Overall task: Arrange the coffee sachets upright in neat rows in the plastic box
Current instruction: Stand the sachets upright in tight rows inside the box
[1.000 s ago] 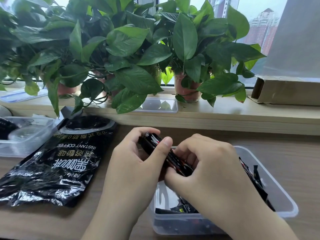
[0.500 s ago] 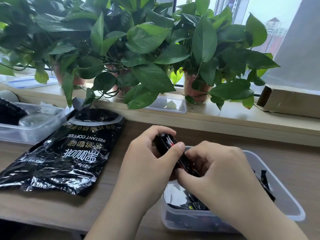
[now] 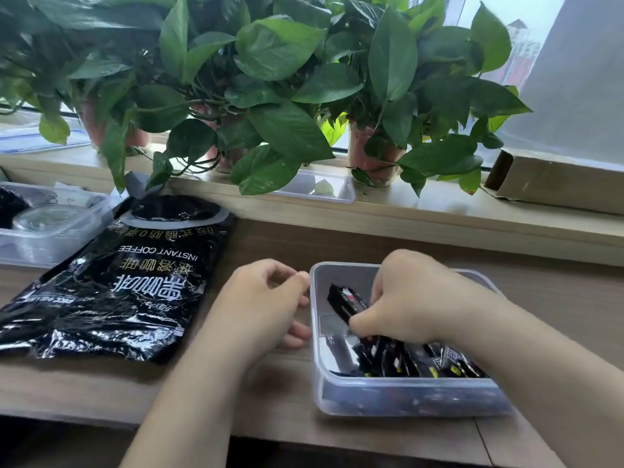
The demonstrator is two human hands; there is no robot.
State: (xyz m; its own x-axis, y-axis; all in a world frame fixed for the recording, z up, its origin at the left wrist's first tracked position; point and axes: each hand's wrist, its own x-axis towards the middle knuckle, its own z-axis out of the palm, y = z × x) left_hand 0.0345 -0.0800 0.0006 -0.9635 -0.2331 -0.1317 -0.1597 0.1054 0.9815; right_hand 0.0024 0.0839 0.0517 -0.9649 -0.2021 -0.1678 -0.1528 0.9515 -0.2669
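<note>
**A:** How far along is this looking?

**B:** Partway, I'd judge. The right hand [image 3: 422,298] is reaching inside the plastic box [image 3: 401,398] on the surface [image 3: 280,386], and its fingers [image 3: 380,292] are gripping a bundle of sachets [image 3: 346,300] towards the far left corner. A row of sachets [image 3: 415,363] is already sitting along the near wall. It is leaning more than standing, though blur is making that hard to judge

**A:** And the other hand?

**B:** The left hand [image 3: 266,305] is hovering just beside the box's left wall, with its fingers loosely curled and holding nothing. Whether it is touching the wall, I cannot tell

**A:** So what is remaining?

**B:** The bundle is still needing to be stood up and squared into a row. Part of the box floor is showing bare on the left. The instant coffee bag [image 3: 135,282] is lying well to the left and may be holding more sachets, but its inside is not showing

**A:** What is differing from half a second ago?

**B:** Then both hands were pinching the bundle together above the box's far rim. Now the left hand is letting go and drawing aside, and the right alone is carrying the bundle down inside
</note>
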